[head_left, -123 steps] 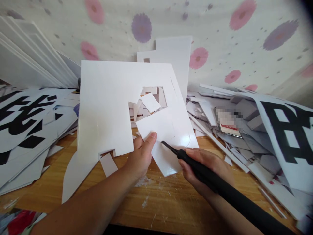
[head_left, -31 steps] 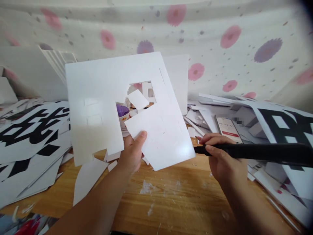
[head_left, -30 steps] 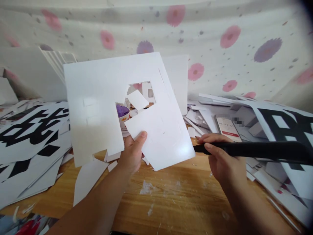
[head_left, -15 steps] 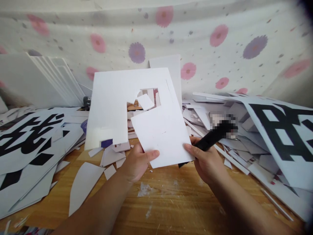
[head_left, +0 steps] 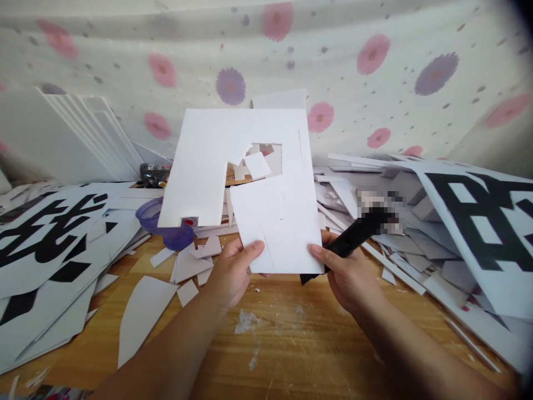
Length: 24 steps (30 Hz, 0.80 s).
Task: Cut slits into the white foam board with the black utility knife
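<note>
A white foam board with a cut-out opening and a notch in its lower left edge is held up above the table. My left hand is closed on its lower edge, thumb on the front face. My right hand pinches the lower right corner. The same hand also grips a long black tool, which slants behind the corner; its upper end is blurred out, so I cannot tell its exact kind. Thin cut lines show on the board. Through the opening a small white offcut is visible.
Left lie sheets with black characters; another printed sheet is on the right. A purple bowl stands behind the board. White offcuts litter the wooden table. White panels lean at the back left.
The board has swung to the right and straightened, its lower left part rising, so more of the purple bowl shows. Both hands keep their hold, and the black tool stays in my right hand.
</note>
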Motion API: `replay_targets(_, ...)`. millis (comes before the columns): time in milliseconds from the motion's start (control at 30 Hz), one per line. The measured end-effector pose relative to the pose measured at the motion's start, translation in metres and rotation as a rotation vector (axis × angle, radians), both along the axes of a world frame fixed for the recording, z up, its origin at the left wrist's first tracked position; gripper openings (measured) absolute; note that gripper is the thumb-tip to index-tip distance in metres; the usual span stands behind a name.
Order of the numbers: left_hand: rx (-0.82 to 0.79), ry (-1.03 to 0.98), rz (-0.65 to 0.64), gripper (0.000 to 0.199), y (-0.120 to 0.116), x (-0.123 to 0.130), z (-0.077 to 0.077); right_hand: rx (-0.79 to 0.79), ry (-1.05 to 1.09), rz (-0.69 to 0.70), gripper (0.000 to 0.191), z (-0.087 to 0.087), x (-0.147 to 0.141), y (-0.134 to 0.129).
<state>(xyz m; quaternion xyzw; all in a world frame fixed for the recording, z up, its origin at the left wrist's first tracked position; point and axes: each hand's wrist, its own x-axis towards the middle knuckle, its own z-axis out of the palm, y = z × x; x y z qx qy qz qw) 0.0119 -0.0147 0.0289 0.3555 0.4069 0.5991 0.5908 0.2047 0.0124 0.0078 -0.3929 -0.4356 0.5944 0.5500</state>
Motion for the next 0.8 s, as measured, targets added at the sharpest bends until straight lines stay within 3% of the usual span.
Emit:
replay_targets(267, 0.052, 0.036, -0.047, 0.021, -0.001, 0.0, 0.0, 0.015, -0.021, -0.006, 0.029, -0.003, 0.002, 0.001)
replay_targets(600, 0.05, -0.017, 0.096, 0.03, 0.003, -0.002, 0.0, 0.016, -0.122, 0.137, 0.027, 0.005, 0.006, 0.004)
replay_targets(700, 0.043, 0.015, 0.102, 0.029, 0.004, -0.003, 0.002, 0.089, -0.232, 0.022, 0.026, 0.008, 0.013, 0.006)
replay_targets(800, 0.036, 0.052, 0.136, 0.027, 0.004, -0.003, 0.0, 0.29, -0.344, -0.271, 0.021, 0.017, 0.029, 0.011)
